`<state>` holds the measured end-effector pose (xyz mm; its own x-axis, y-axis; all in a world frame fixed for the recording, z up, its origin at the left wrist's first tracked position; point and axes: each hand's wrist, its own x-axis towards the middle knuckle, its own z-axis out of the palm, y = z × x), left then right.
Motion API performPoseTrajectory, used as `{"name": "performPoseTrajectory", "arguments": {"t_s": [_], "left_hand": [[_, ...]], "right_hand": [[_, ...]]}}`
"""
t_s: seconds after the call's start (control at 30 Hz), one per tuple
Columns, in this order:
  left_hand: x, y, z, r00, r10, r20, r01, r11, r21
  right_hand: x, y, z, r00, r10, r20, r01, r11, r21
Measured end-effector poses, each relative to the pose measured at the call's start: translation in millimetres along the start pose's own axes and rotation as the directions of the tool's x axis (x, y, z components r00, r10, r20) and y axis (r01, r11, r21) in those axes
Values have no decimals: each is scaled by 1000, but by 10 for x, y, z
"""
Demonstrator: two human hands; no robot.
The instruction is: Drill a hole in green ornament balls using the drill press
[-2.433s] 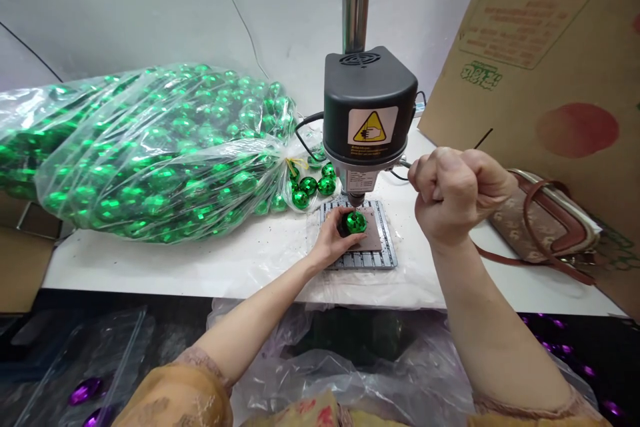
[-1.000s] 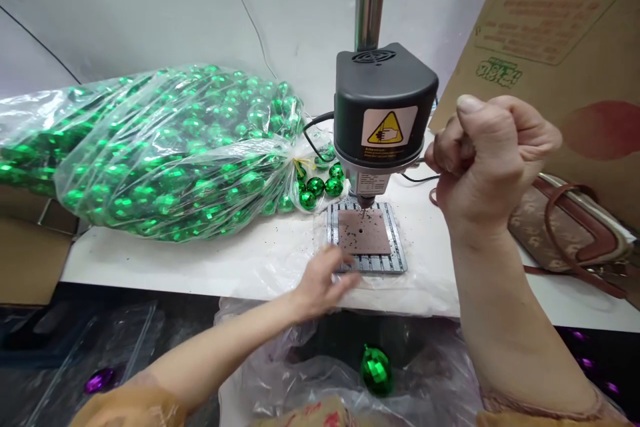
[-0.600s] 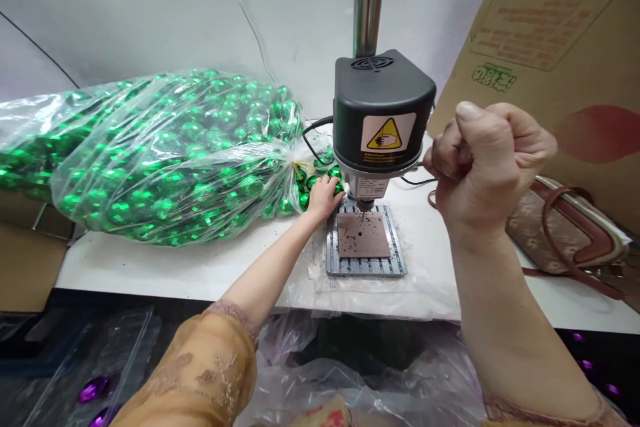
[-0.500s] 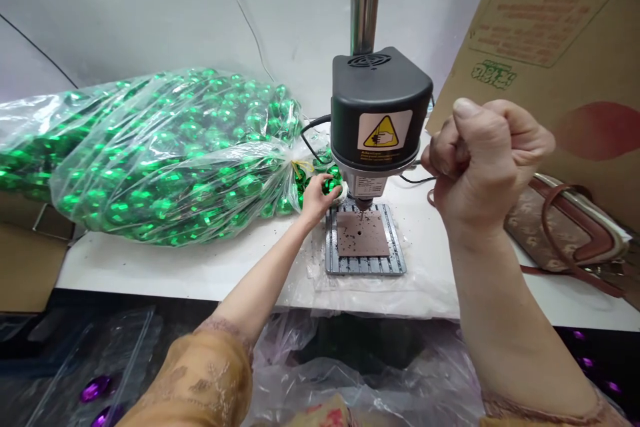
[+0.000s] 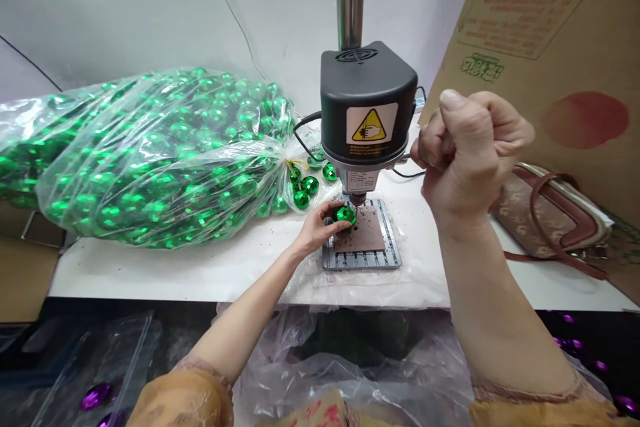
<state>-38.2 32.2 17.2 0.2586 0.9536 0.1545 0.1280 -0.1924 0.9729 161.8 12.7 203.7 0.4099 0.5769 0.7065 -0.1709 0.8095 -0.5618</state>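
Below a pale wall lies a white surface (image 5: 150,273). On its right stands a printed carton (image 5: 550,27); on its left, a clear plastic bag (image 5: 165,160) full of green faceted balls, the neck tied with yellow. Between them, a black drill press (image 5: 367,83) bearing a yellow warning label is mounted on a steel column. Beside the carton rests a brown handbag (image 5: 555,213). Beneath the drill press is a slotted metal plate (image 5: 392,241). The right grip (image 5: 465,160) is curled into a tight fist on the lever (image 5: 404,158), whose end it hides. A brown pad (image 5: 373,233) lies on the plate. The left grip (image 5: 313,227), thumb and fingers parted to the width of a green ball (image 5: 346,215), holds it above the pad, just beside the drill bit (image 5: 357,211); contact with the bit cannot be judged. Loose balls (image 5: 310,185) sit near the bag's neck.
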Motion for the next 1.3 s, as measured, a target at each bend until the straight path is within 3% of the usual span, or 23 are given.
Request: {"name": "performPoseTrajectory", "arguments": {"t_s": [0.17, 0.4, 0.53, 0.77, 1.0, 1.3], "left_hand": [[-11, 12, 67, 999, 30, 21, -30, 999, 40], [-138, 32, 294, 995, 86, -52, -78, 987, 144], [-185, 3, 393, 995, 62, -80, -48, 986, 162], [-168, -48, 404, 997, 43, -67, -35, 992, 122], [-167, -63, 394, 998, 53, -45, -49, 996, 78], [-164, -69, 390, 998, 58, -36, -55, 996, 72]], "right_hand": [[-5, -3, 8, 1000, -4, 3, 4, 1000, 2], [4, 4, -7, 1000, 14, -7, -14, 1000, 20], [6, 7, -20, 1000, 14, 10, -14, 1000, 9], [-165, 44, -90, 992, -120, 23, 121, 991, -64], [-316, 95, -162, 979, -190, 70, 192, 981, -31], [-385, 156, -207, 980, -174, 95, 174, 985, 17]]}}
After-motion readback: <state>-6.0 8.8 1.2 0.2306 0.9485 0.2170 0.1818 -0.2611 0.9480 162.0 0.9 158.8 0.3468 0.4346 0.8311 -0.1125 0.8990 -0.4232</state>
